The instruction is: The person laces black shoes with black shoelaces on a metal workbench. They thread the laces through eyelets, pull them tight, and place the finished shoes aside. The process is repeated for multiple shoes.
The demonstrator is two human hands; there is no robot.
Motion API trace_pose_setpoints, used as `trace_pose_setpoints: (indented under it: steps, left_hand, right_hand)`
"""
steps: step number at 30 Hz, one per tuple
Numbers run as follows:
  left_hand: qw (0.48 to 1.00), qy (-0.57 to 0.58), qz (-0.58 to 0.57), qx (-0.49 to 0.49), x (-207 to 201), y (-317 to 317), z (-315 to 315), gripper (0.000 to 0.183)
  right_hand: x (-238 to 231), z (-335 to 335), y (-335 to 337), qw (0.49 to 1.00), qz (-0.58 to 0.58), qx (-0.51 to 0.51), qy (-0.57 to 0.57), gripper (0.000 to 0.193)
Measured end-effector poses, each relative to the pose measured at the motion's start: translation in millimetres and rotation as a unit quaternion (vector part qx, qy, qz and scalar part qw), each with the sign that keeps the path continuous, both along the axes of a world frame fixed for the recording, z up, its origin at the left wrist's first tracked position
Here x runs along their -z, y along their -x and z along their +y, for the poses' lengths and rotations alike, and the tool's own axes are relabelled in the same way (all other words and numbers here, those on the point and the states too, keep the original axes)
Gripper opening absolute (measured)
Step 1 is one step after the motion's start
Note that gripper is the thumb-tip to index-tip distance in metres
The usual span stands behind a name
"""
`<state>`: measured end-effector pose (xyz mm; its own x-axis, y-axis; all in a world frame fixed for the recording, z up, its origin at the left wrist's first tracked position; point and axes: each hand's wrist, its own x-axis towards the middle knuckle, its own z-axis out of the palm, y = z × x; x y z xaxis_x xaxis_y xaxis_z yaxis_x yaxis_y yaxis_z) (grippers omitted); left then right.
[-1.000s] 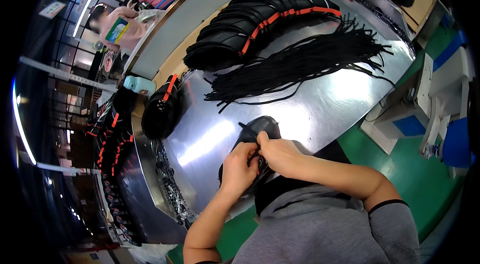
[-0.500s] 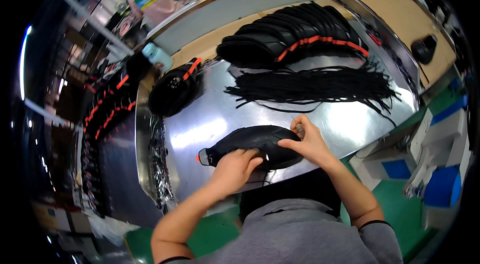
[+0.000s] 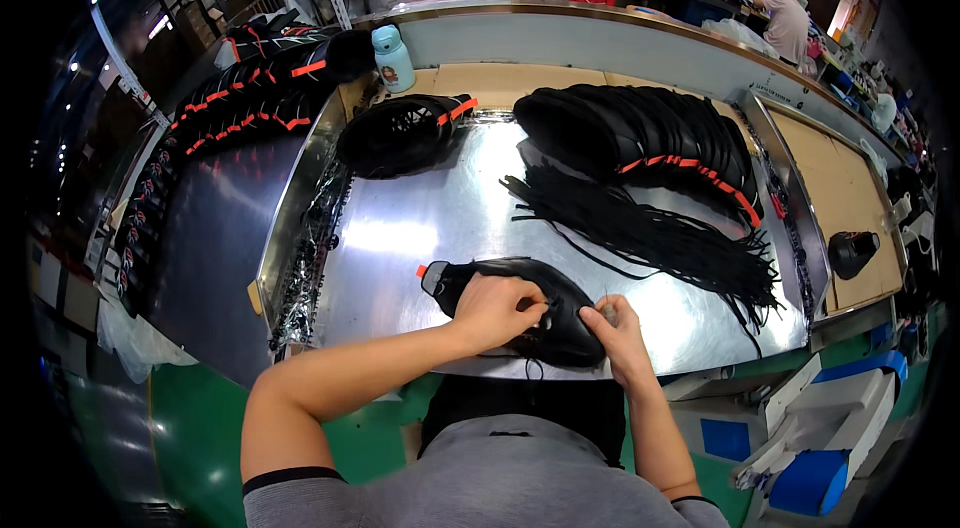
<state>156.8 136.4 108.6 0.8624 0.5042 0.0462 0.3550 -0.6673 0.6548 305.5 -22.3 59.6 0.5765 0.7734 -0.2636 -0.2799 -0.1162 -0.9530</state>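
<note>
A black shoe upper (image 3: 562, 300) lies near the front edge of the metal worktop, toe to the right, with a small orange tab at its heel end. My left hand (image 3: 498, 312) rests over its middle, thumb and fingers pinched at the lacing opening. What lies between those fingertips is too small to make out. At the toe end, my right hand (image 3: 617, 333) is closed on the edge of the upper, thumb on top. A thin black lace (image 3: 535, 366) hangs from the near side of the upper.
Behind are a bundle of black laces (image 3: 650, 233), a row of nested black uppers (image 3: 640, 128) and another upper (image 3: 400, 136). A light-blue bottle (image 3: 393, 60) stands at the back left. More uppers (image 3: 250, 93) line the left side; a dark shoe (image 3: 852, 253) sits far right.
The whole view has shifted. My left fingers have drawn into a pinch at the opening, and my right hand has moved from reaching around the toe end to gripping its edge.
</note>
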Motion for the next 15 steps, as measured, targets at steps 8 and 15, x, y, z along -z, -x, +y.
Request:
trace_pose_setpoints:
  steps: [8,15]
  left_hand:
    - [0.979,0.200,0.012,0.018,8,11,2,0.021]
    - [0.972,-0.208,-0.105,0.031,8,10,-3,0.009]
  right_hand:
    - [10,-11,18,0.999,0.038,-0.026,0.027,0.028]
    - [-1,-12,29,0.999,-0.043,-0.001,0.022,0.033]
